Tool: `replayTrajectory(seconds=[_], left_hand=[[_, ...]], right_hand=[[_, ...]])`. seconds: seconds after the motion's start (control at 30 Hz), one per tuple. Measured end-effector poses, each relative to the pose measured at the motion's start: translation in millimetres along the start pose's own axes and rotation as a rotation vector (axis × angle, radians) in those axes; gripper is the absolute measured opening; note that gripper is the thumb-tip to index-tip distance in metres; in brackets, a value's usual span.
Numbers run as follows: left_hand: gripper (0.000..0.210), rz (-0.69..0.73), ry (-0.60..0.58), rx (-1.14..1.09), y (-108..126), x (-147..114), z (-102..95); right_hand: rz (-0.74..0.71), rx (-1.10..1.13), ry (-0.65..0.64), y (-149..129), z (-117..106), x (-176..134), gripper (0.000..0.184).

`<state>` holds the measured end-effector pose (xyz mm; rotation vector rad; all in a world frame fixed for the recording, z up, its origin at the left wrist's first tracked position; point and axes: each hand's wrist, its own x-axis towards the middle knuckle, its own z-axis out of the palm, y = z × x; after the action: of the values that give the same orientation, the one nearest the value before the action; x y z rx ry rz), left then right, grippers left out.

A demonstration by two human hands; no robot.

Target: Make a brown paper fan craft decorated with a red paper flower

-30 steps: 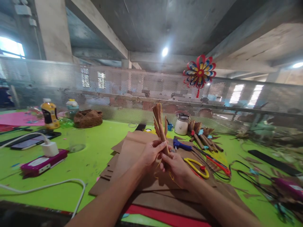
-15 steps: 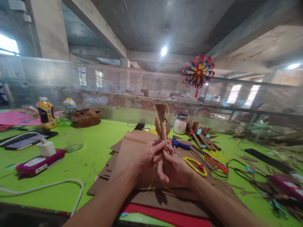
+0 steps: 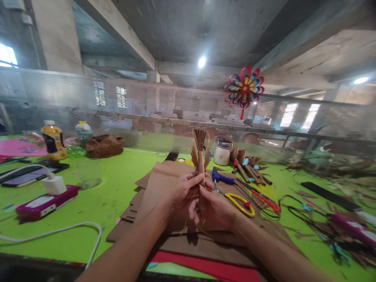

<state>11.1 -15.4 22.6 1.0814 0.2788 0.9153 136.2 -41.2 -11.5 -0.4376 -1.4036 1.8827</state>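
Note:
Upright between my hands is a brown rolled-paper figure [image 3: 201, 158] with a pleated fan top, two leaf-shaped side pieces and yellow string. My left hand [image 3: 185, 188] grips its lower stem with thumb and fingers. From the other side my right hand [image 3: 216, 205] is closed round the same stem, its lower fingers curled beneath. Loose yellow string ends [image 3: 202, 231] dangle below the hands. Under them lies a stack of brown paper sheets [image 3: 155, 188]. Yellow-handled scissors [image 3: 239, 203] and a blue glue gun [image 3: 223, 178] rest just right of my right hand.
Several similar brown paper pieces [image 3: 249, 170] lie behind the glue gun, beside a white jar [image 3: 222, 152]. At left stand a clear cup [image 3: 90, 174], a purple power strip [image 3: 47, 202] and a yellow bottle [image 3: 54, 141]. Cables cross the green table [image 3: 117, 172]. A perforated screen [image 3: 141, 105] stands behind.
My hands keep hold of the brown paper figure, with only slight finger shifts. The whole view has moved a little, so everything appears slightly further left.

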Motion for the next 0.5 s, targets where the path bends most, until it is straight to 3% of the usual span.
replayTrajectory(seconds=[0.3,0.5], left_hand=[[0.028,-0.034,0.098,0.087,-9,8,-7.7],[0.02,-0.05,0.14,0.142,-6,7,-9.4]], right_hand=[[-0.097,-0.023,0.128,14,-8,6,0.03],[0.056,-0.165,0.197,11,-9,2,0.033]])
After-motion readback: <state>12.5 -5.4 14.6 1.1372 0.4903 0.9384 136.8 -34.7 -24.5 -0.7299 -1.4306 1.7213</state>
